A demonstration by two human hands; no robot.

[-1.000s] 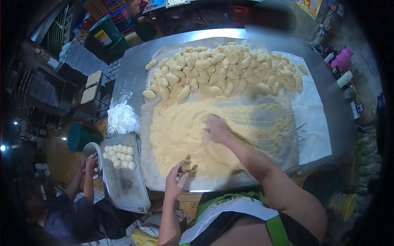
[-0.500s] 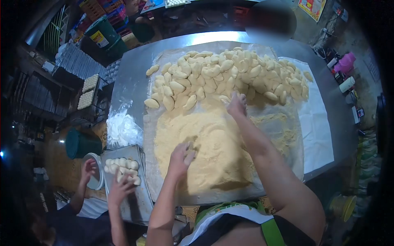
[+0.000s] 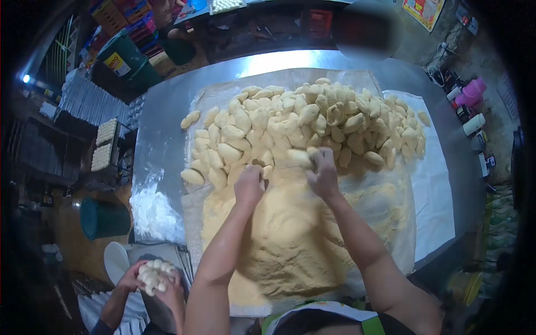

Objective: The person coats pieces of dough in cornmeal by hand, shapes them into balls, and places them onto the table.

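Note:
A large heap of pale, oval dough pieces (image 3: 290,120), dusted with yellow crumbs, lies across the far part of the table. My left hand (image 3: 249,185) is at the heap's near edge, its fingers curled round a dough piece (image 3: 268,171) that is mostly hidden. To the right, my right hand (image 3: 324,176) grips another dough piece (image 3: 300,158), blurred by motion, sticking out leftward from the fingers. Between my forearms and nearer my body is a wide bed of fine yellow crumbs (image 3: 296,240) on a cloth.
At lower left, a co-worker's hands (image 3: 170,285) hold a cluster of white dough balls (image 3: 153,273) over a tray. White powder on plastic (image 3: 156,215) lies on the table's left side, and a white cloth (image 3: 432,190) on the right. A green bin (image 3: 103,218) stands on the floor.
My left hand has moved forward from above the crumbs to the heap's near edge. My right hand has come slightly nearer with a dough piece. The co-worker has lifted dough balls off the tray.

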